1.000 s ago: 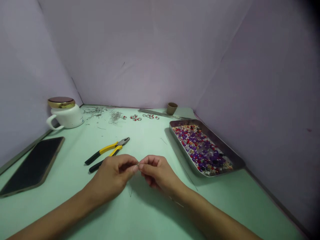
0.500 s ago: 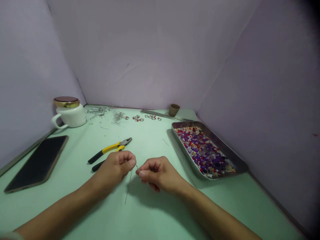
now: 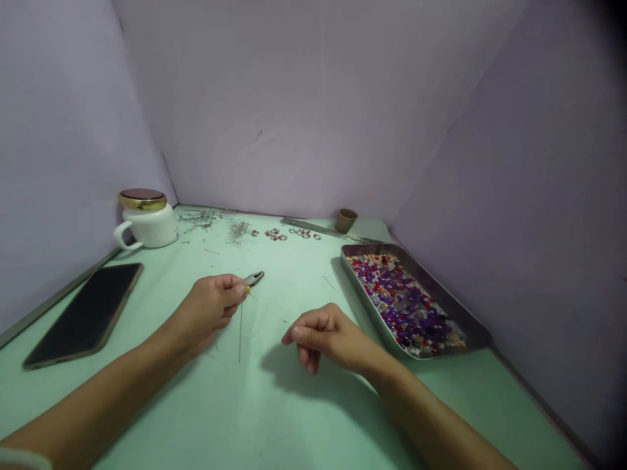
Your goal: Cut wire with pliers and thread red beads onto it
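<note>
My left hand (image 3: 218, 307) pinches a thin wire (image 3: 240, 336) between thumb and forefinger. The wire hangs down toward the green tabletop. Behind that hand lie pliers (image 3: 255, 279); their metal jaws and a bit of yellow show, while the handles are hidden. My right hand (image 3: 323, 339) is held to the right, apart from the wire, with thumb and fingers closed together. Whatever may be between its fingertips is too small to make out. A tiny dark sliver shows just beyond those fingertips.
A metal tray (image 3: 379, 316) of mixed beads stands at the right. Along the back are beaded rings (image 3: 275, 235), loose wire scraps (image 3: 200, 219), straight wires (image 3: 318, 228) and a brown cup (image 3: 346, 220). A lidded white mug (image 3: 149, 225) and a phone (image 3: 85, 316) are at left.
My hands have drawn apart: the left has moved left with the wire and now covers the pliers' handles, and the right has let go of the wire's upper end. The view has shifted slightly.
</note>
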